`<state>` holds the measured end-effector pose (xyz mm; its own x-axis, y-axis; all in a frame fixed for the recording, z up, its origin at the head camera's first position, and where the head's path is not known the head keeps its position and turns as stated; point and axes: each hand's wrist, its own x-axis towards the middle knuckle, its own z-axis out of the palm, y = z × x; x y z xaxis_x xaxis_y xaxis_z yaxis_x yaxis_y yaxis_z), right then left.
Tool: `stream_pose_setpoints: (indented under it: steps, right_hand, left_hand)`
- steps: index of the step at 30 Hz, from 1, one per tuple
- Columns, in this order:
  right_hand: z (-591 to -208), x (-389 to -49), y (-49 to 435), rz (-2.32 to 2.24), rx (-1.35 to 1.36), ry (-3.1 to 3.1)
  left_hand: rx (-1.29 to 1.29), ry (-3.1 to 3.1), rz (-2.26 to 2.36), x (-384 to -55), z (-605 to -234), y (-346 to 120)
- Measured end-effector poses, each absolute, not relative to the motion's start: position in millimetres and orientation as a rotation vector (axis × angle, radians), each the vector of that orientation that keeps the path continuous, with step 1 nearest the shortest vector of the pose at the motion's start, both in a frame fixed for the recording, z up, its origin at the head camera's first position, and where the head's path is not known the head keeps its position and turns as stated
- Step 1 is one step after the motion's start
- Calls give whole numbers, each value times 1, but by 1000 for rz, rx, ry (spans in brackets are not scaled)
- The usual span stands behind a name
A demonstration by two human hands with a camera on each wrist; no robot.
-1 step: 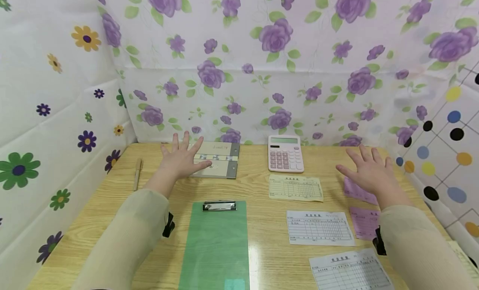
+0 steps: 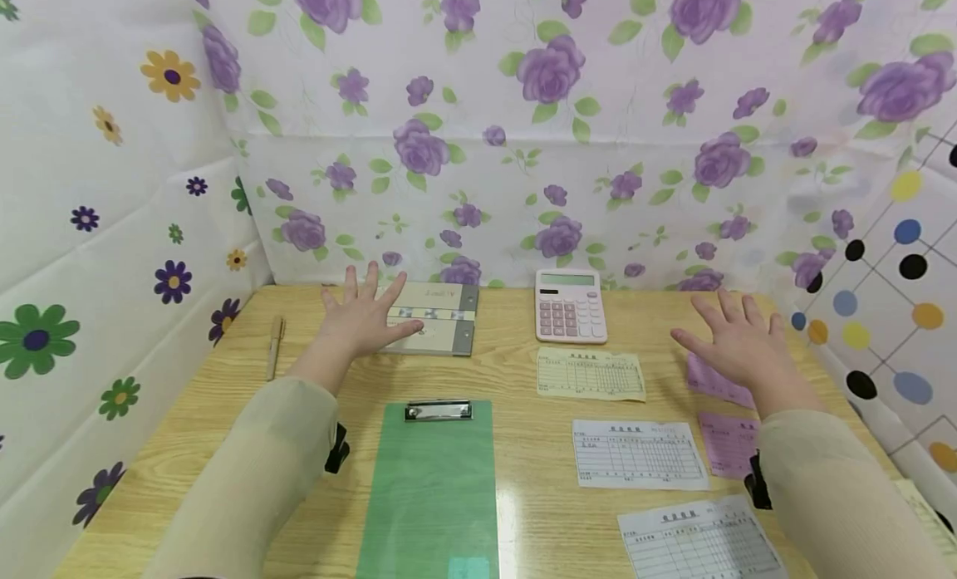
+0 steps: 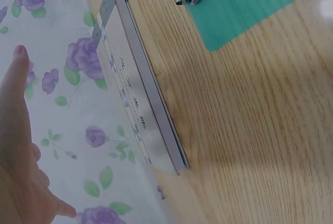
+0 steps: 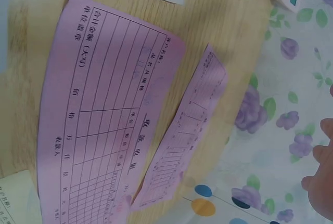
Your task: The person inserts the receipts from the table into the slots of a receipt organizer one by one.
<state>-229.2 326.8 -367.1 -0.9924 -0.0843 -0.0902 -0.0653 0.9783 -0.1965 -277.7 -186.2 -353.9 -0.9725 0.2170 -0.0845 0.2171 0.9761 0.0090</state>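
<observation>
Looks unchanged from earlier, apparently no further along. Grips nothing with splayed left hand (image 2: 362, 320), near notebook (image 2: 441, 336) left of centre, or splayed right hand (image 2: 738, 344), near pink slip (image 2: 710, 383) at right

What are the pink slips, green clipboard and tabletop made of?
Pink slips: thin matte paper, judging by the printed lines and curving edges.
Green clipboard: probably smooth plastic, evenly coloured; its clip gleams like polished metal.
Tabletop: glossy wood or wood-look laminate; grain and glare show.
</observation>
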Motion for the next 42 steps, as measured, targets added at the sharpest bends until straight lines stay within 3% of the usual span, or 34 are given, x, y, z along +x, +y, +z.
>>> stream_pose_setpoints:
  steps: [42]
  right_hand:
    - [-386, -219, 301, -310, -196, 2966]
  left_hand:
    - [459, 3012, -32, -257, -356, -161]
